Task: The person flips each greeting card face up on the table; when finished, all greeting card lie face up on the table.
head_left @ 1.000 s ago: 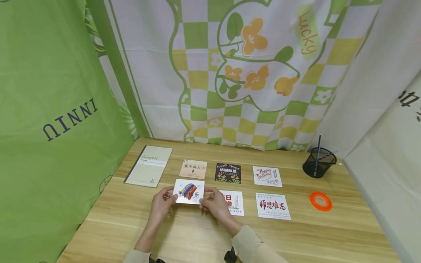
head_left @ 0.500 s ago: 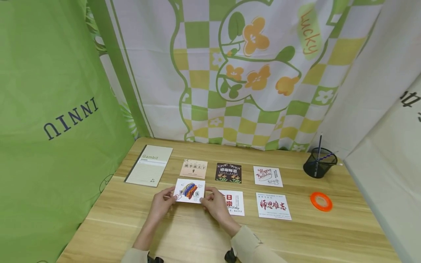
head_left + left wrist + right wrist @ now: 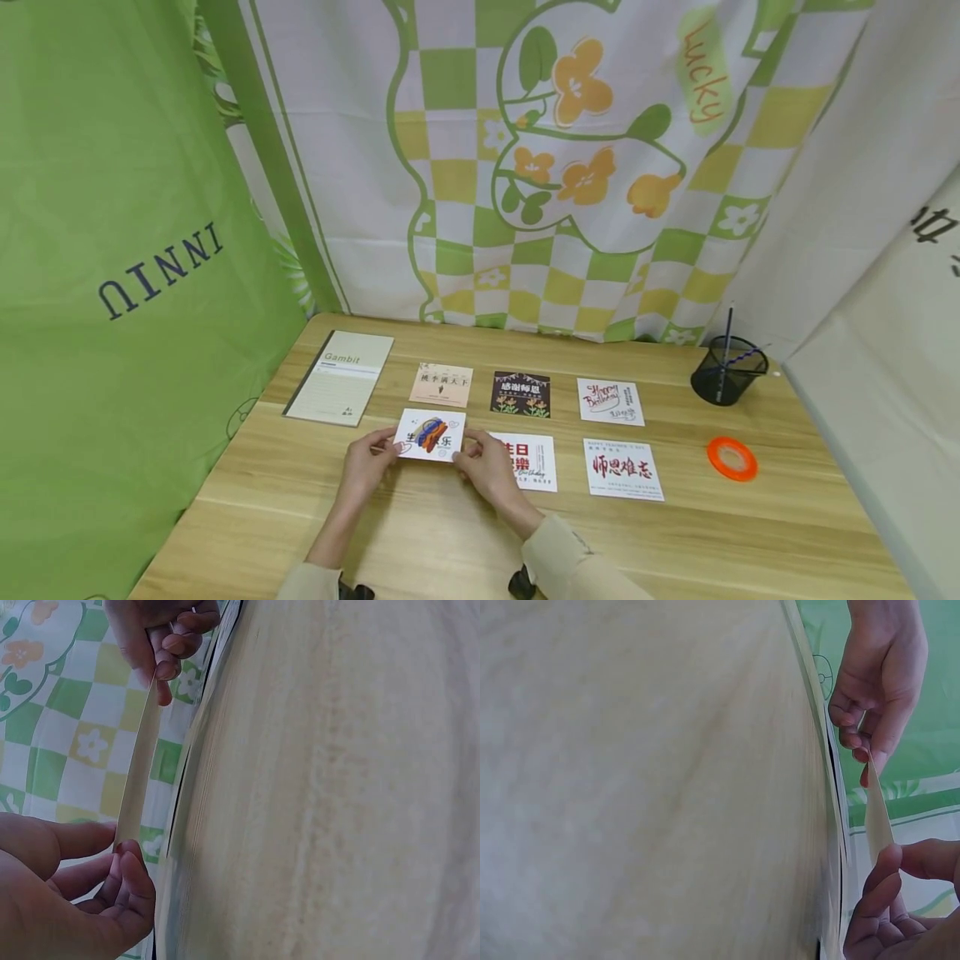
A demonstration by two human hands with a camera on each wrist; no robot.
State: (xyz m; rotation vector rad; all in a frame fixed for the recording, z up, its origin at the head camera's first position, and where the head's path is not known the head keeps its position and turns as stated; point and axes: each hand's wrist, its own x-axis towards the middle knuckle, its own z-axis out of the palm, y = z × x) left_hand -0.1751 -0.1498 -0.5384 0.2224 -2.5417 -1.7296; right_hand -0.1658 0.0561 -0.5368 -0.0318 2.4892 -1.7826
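Observation:
A white greeting card [image 3: 431, 435] with a blue and orange drawing and black characters is held between both hands above the table. My left hand [image 3: 369, 463] pinches its left edge between thumb and fingers. At the right edge, my right hand [image 3: 487, 468] pinches it the same way. Both wrist views show the card [image 3: 139, 776] edge-on, raised off the wood, with the left hand [image 3: 82, 889] at one end and the right hand [image 3: 904, 907] at the other. Behind the right hand lies a white card with red characters [image 3: 536, 462], its left part partly hidden.
On the wooden table [image 3: 712, 533] lie a beige card [image 3: 441, 387], a dark flowered card [image 3: 520, 394], a Happy Birthday card [image 3: 611, 402] and a red-script card [image 3: 624, 469]. A notebook [image 3: 339, 378] is at left; an orange tape roll [image 3: 732, 459] and black mesh pen holder [image 3: 729, 371] are at right.
The held card has tilted slightly, and its glare has faded. My right hand has shifted a little left, uncovering more of the card with red characters. Both hands keep their grip.

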